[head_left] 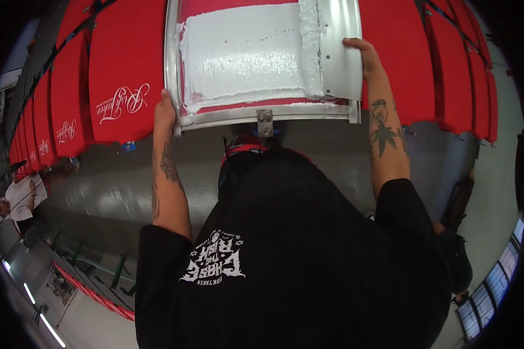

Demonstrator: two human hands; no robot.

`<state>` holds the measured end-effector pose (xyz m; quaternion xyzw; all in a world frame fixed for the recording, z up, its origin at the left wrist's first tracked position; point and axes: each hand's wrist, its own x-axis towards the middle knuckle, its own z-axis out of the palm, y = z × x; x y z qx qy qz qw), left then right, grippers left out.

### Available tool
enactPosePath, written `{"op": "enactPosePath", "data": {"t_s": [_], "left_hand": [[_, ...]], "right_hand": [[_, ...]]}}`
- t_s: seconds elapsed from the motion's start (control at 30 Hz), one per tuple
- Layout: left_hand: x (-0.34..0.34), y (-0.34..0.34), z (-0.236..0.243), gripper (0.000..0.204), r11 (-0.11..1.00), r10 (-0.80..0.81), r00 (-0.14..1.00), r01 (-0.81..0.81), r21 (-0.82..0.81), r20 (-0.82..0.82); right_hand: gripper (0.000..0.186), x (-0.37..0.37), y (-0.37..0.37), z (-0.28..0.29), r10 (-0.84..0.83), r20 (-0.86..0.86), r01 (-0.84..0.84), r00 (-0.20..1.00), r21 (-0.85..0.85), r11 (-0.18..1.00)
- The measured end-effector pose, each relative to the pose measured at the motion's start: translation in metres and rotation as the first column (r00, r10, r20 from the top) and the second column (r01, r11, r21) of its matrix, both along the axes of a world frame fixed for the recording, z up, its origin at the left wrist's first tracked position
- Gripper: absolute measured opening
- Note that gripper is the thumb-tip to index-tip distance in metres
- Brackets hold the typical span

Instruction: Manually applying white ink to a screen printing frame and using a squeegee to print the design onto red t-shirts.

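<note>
A silver metal screen frame (173,70) is in front of me, with a thick layer of glossy white paste (239,58) over its mesh and red showing beneath. A wide silver plate (340,70) runs along its right side, edged by a ridge of paste. My left hand (166,107) grips the frame's left rail near the front corner. My right hand (365,55) is higher up, closed over the right edge of the metal plate. A small metal bracket (265,123) sits at the middle of the frame's front bar.
Red printed panels (122,46) run in curved rows to the left and right (402,64). A person in a white top (26,198) stands at the far left; another in dark clothing (451,256) is at lower right. Green posts with a red rail (93,291) are at lower left.
</note>
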<state>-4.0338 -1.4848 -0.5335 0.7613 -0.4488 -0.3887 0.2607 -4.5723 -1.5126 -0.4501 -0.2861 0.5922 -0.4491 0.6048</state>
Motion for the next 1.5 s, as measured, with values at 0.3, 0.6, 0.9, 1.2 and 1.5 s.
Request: {"op": "enactPosePath", "data": {"t_s": [0.3,0.6,0.9,1.2,1.5], "left_hand": [[-0.010,0.016,-0.008,0.082,1.000,-0.006,0.998,0.005,-0.025,-0.069],[-0.010,0.022,-0.044,0.066,0.997,0.004,0.965,0.015,0.071,-0.261],[-0.001,-0.045,0.015,0.061,0.991,-0.104,0.956,0.077,-0.105,-0.275],[-0.079,-0.012,0.061,0.060,0.554,-0.389,0.526,0.790,-0.263,0.756],[-0.072,0.061,0.107,0.041,0.556,-0.529,0.540,0.803,-0.213,0.654]], "right_hand": [[0.041,-0.027,0.008,-0.030,-0.030,0.052,0.032,0.998,-0.029,0.999],[0.047,-0.011,0.004,-0.005,-0.064,-0.224,0.058,0.972,-0.034,0.998],[0.034,0.135,-0.116,0.085,0.334,-0.940,-0.648,0.074,0.209,0.732],[0.043,0.156,0.049,-0.025,-0.049,-0.987,-0.780,-0.152,0.089,0.619],[0.026,0.090,0.132,0.035,0.036,-0.999,-0.584,0.007,0.025,0.812]]}}
